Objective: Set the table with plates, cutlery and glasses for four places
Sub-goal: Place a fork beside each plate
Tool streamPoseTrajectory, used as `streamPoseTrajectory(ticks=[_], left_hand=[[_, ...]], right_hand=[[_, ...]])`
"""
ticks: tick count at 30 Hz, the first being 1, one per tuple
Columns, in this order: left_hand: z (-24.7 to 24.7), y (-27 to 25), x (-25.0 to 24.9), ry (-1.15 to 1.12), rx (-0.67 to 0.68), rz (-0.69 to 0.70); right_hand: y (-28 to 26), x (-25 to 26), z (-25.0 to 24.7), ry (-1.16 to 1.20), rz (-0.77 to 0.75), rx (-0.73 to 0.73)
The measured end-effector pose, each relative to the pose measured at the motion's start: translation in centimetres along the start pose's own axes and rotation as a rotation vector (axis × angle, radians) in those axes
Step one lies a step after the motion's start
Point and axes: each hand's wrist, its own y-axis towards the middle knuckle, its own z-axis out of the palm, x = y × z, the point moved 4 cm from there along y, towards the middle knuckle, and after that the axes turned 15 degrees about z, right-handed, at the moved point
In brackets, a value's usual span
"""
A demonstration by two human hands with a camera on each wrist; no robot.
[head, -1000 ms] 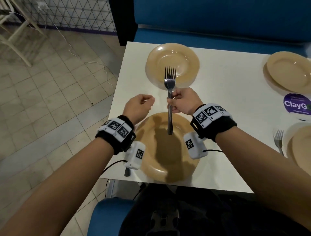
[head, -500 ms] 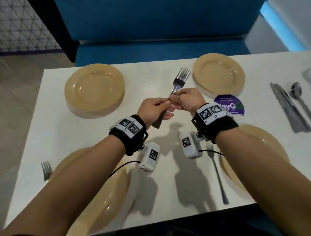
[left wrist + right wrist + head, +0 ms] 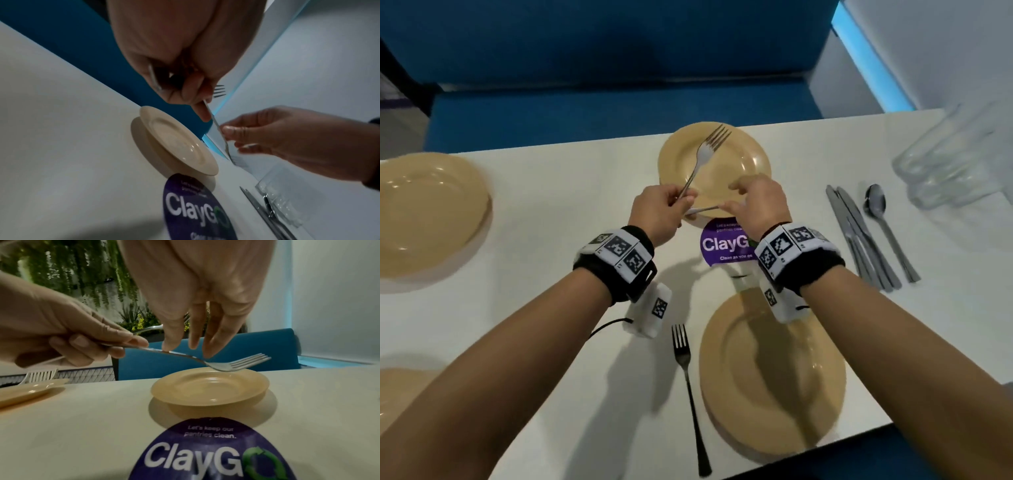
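My left hand (image 3: 681,200) grips two forks over the near rim of the far right tan plate (image 3: 743,161). One fork (image 3: 703,157) slants up over that plate, tines far. The second fork (image 3: 703,208) lies crosswise between my hands. In the right wrist view that fork (image 3: 185,355) hangs just above the plate (image 3: 209,386). My right hand (image 3: 731,198) pinches its neck with thumb and fingertips (image 3: 228,129). The near right plate (image 3: 774,377) has a fork (image 3: 688,387) lying to its left.
Two more tan plates sit at the left, one far (image 3: 424,212) and one near (image 3: 400,387). Knives (image 3: 856,233), a spoon (image 3: 883,222) and stacked clear glasses (image 3: 955,161) lie at the right end. A purple sticker (image 3: 722,245) marks the table between the right plates.
My view swung right, from the near left plate to the right-hand places. The forks went from my right hand to my left, and my right fingers now draw one fork apart.
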Motion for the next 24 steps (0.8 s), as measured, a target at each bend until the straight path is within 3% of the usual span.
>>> streamPoseTrajectory(ticks=[3,6,11,15,20,24], left_hand=[[0.6,1.5,-0.3,-0.006,0.010,-0.010],[1.7,2.8,-0.3,-0.033,-0.002,-0.035],[4.1,4.7,-0.6,-0.045,-0.032,-0.083],[6.1,6.4,-0.3,-0.098,-0.062,-0.157],[7.7,7.8,0.1,-0.188,-0.141,-0.244],[8.3,8.1,0.0,-0.220,-0.163,-0.272]], right_hand=[[1.3,-0.3,-0.4,-0.150,-0.143,0.077],[2.6,-1.4,-0.5,-0.198,-0.156,0.188],[6.7,-5.0,-1.6,-0.184,0.020,0.108],[10.7,-8.1,-2.8,0.093,0.193,0.022],[15.9,-9.2,-1.9,0.266,0.375,0.119],[18.2,-8.8,-0.4,0.258,0.348,0.150]])
